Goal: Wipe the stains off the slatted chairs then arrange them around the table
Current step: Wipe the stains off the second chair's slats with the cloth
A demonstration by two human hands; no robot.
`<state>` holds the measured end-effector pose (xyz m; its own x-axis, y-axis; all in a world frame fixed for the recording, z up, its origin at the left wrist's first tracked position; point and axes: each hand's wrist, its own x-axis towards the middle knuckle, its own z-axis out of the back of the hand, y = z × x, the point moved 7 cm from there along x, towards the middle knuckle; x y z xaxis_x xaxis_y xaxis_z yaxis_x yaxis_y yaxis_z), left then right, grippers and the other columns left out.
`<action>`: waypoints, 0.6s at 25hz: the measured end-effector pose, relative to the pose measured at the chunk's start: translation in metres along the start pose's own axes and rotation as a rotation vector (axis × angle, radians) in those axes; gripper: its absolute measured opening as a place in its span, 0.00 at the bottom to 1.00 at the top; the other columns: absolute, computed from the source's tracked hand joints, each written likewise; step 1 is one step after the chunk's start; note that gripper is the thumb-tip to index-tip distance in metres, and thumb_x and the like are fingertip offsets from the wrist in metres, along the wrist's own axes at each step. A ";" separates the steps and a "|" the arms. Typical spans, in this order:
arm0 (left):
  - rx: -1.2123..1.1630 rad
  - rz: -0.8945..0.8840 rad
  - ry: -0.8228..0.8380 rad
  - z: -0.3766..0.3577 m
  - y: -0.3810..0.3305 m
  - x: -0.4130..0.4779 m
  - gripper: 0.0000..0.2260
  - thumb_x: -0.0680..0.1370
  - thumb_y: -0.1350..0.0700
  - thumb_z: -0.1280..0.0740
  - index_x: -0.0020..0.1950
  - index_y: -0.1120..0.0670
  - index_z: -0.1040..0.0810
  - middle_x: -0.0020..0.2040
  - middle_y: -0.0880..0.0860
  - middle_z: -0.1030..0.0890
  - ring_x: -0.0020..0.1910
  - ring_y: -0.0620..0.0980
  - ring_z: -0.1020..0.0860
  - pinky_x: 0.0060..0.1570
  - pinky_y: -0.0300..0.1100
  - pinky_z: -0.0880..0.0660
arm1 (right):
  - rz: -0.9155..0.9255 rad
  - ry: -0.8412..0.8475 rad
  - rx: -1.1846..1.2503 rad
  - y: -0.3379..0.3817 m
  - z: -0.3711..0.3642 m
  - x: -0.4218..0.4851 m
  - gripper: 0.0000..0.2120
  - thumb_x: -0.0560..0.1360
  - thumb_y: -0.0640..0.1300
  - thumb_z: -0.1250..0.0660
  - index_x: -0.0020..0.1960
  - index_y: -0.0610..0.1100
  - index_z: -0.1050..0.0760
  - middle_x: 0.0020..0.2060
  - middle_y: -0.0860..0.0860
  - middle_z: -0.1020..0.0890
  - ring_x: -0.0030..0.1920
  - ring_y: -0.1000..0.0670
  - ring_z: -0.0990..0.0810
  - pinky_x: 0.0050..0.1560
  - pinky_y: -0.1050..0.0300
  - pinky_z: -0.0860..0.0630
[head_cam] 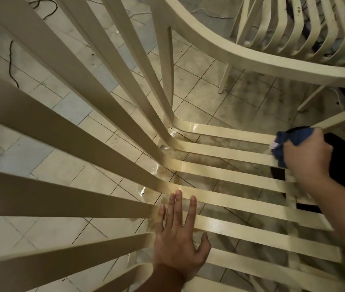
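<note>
Poster: Chair [230, 178] status, anyone? Where is it in the shot, and what are the hands up to?

Reply: it's a cream slatted one and it fills most of the frame, seen from right above. The back slats fan out to the left and upper left. The seat slats run off to the right, and the two sets meet at a bend around the centre. The left hand [180, 245] is at lower centre, palm flat on the slats at that bend. Its fingers are straight and a bit spread, not gripping anything. The right hand [306, 157] is at the right-middle edge. Its fingers are curled round a bunched blue cloth [293, 138], which is pressed onto the seat slats out toward their right end.

Poster: Stains visible?

Reply: yeah, there are brownish smudges [163, 209] on the slats at the bend, right by the left fingertips. The uppermost seat slats look glossy, with a wet sheen [190, 128] near the bend. An armrest [251, 57] curves across the upper right. Behind it, in the upper right corner, a second chair [293, 45] of the same kind has dark specks on its slats. The floor [62, 169] is pale tile, grubby under the seat, with thin dark cables [10, 60] lying on it at upper left. Something black sits behind the right hand at the right edge, can't tell what.
</note>
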<state>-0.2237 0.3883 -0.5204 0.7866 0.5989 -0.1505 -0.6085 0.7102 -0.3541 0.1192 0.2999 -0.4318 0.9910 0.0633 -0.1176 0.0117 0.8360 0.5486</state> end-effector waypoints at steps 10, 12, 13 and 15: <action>0.040 0.001 0.036 0.001 -0.001 -0.001 0.43 0.75 0.38 0.35 0.84 0.50 0.48 0.84 0.58 0.52 0.83 0.57 0.53 0.78 0.57 0.53 | 0.421 0.331 -0.064 0.164 -0.156 -0.092 0.15 0.78 0.39 0.33 0.63 0.43 0.33 0.44 0.46 0.26 0.43 0.42 0.24 0.41 0.49 0.26; 0.049 0.005 0.028 0.003 -0.001 0.000 0.42 0.76 0.37 0.36 0.85 0.50 0.48 0.84 0.57 0.52 0.83 0.56 0.54 0.78 0.56 0.53 | 0.444 0.359 -0.060 0.168 -0.155 -0.091 0.14 0.78 0.39 0.33 0.61 0.43 0.32 0.43 0.46 0.25 0.43 0.42 0.23 0.41 0.48 0.25; 0.053 0.005 0.029 0.004 -0.001 0.000 0.42 0.76 0.37 0.36 0.85 0.50 0.49 0.84 0.57 0.53 0.83 0.56 0.54 0.78 0.56 0.54 | 0.457 0.370 -0.087 0.162 -0.151 -0.087 0.15 0.77 0.39 0.33 0.61 0.44 0.33 0.43 0.46 0.25 0.43 0.41 0.22 0.41 0.46 0.23; 0.057 0.005 0.030 0.004 -0.002 -0.001 0.41 0.77 0.37 0.37 0.85 0.50 0.50 0.85 0.57 0.54 0.83 0.55 0.54 0.78 0.55 0.55 | 0.430 0.347 -0.143 0.141 -0.134 -0.068 0.17 0.76 0.39 0.31 0.61 0.46 0.33 0.44 0.45 0.24 0.44 0.40 0.20 0.44 0.42 0.19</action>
<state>-0.2233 0.3877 -0.5158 0.7860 0.5913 -0.1804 -0.6165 0.7278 -0.3004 0.0352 0.4862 -0.4571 0.8010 0.5688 -0.1867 -0.4248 0.7597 0.4923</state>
